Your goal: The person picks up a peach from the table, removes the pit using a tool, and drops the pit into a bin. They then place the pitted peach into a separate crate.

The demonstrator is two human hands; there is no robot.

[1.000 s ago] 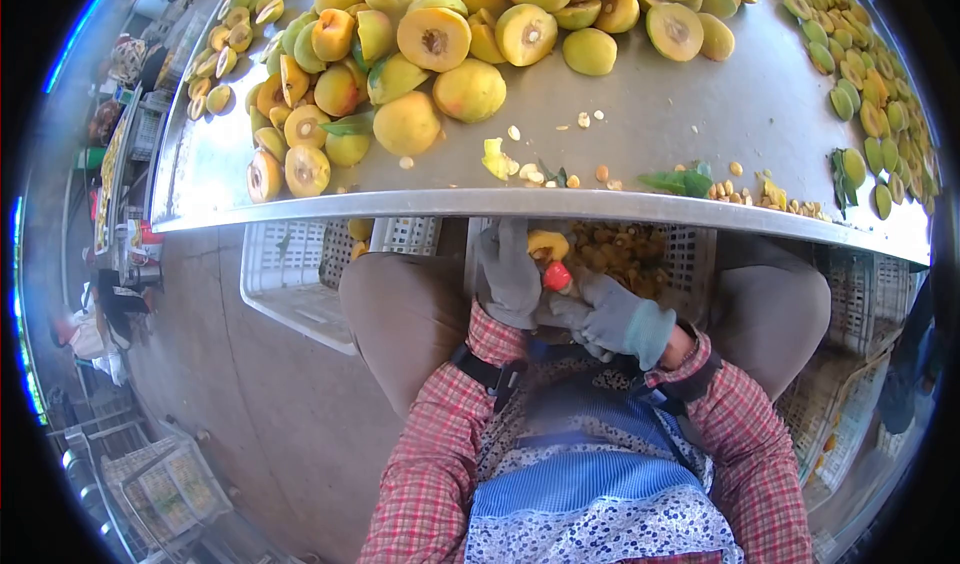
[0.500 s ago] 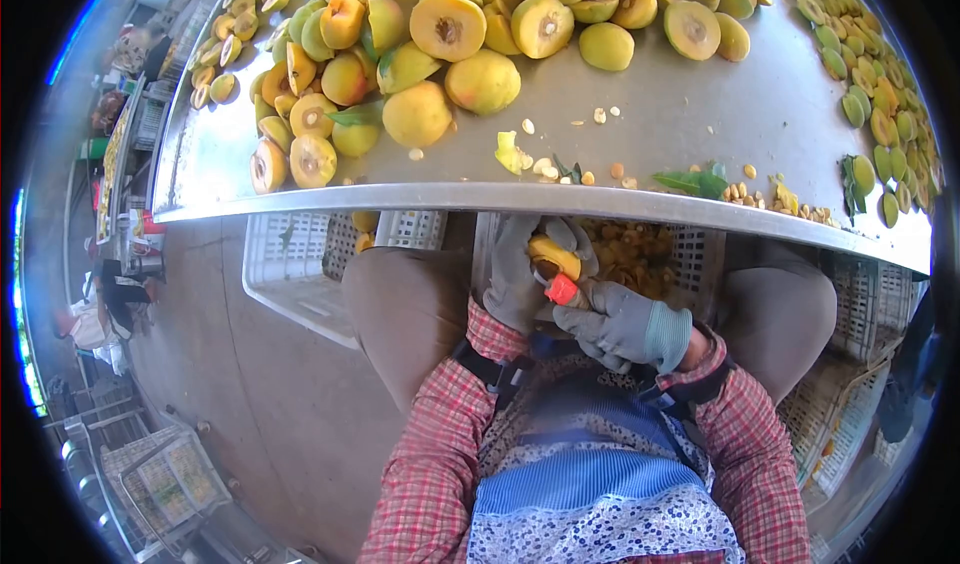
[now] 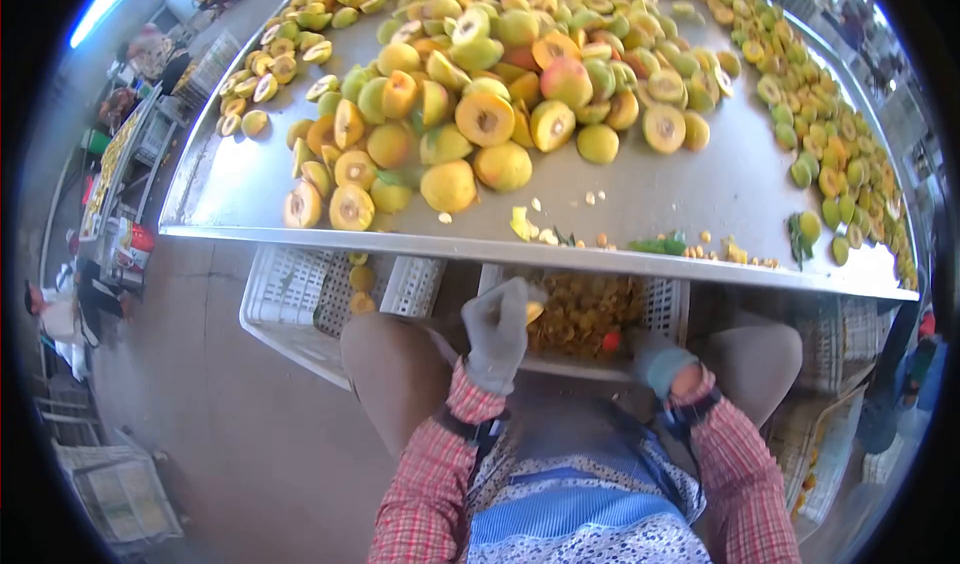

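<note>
A white slotted plastic crate [image 3: 290, 289] sits under the counter's edge at the left, a few round yellow fruits showing through its lattice. The left hand [image 3: 497, 329], in a grey knit glove, is curled around a yellow fruit half [image 3: 534, 310], only a sliver of which shows past the fingers. Just beside it, another white lattice crate [image 3: 662, 309] is filled with rough brownish-yellow pits and scraps. The right hand [image 3: 650, 356], gloved in the same grey knit, is closed around a small red-handled tool [image 3: 611, 341] at that crate's front rim. Above, the smooth grey metal counter [image 3: 700, 189] carries heaps of whole and halved yellow-green fruit [image 3: 485, 114].
</note>
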